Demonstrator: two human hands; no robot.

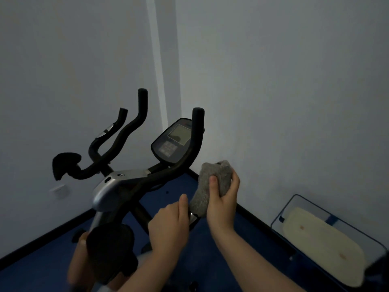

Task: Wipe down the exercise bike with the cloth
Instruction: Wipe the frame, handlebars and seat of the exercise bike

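Both hands off the exercise bike (117, 186): right hand (223, 199) fingers (213, 186) bunching grey cloth (210, 186), left hand (168, 226) fingers curled at its lower end, grip unclear; wiping not begun, next to nearest handlebar (189, 152).

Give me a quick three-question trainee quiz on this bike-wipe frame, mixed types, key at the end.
1. True or false: the grey cloth is pressed flat on the console.
2. Which hand grips the cloth? A) left hand B) right hand C) neither
3. Fill in: the cloth hangs just to the ___ of the handlebar upright nearest it.

Key
1. False. It is bunched in a hand, in the air, below and to the right of the console.
2. B. The thumb sits on the front of the cloth, the fingers curl behind it. The left hand's fingers are curled by the cloth's lower end; whether they pinch it is unclear.
3. Right.
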